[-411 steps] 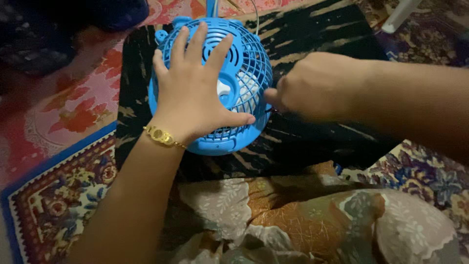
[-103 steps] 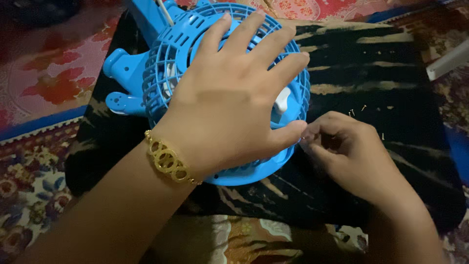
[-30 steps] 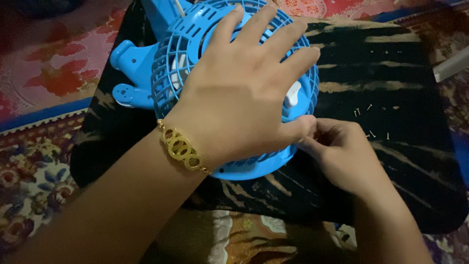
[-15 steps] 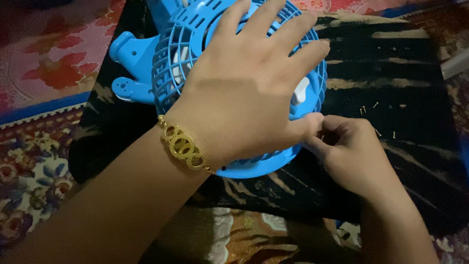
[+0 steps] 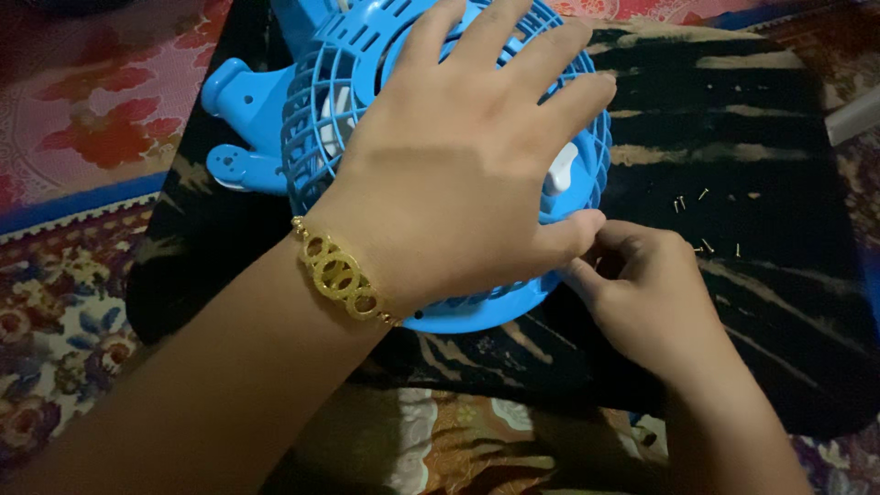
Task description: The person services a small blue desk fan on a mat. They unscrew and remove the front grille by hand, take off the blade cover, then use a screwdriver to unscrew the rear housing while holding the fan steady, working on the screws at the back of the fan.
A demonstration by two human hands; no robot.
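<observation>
Left hand (image 5: 458, 174) fingers spread flat on blue fan cage (image 5: 440, 156) (white blades inside), right hand (image 5: 651, 302) fingers pinched at its rim

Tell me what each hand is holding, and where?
Left hand presses flat on the blue fan grille; right hand fingers pinch at its rim, contents hidden.

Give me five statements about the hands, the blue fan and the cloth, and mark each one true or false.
1. The left hand lies spread flat on the blue fan grille. True.
2. The right hand rests far from the fan. False: its fingers are at the grille's rim.
3. Small screws lie loose on the dark cloth. True.
4. A gold bracelet is on the right wrist. False: on the left.
5. The fan is red. False: blue.
</observation>
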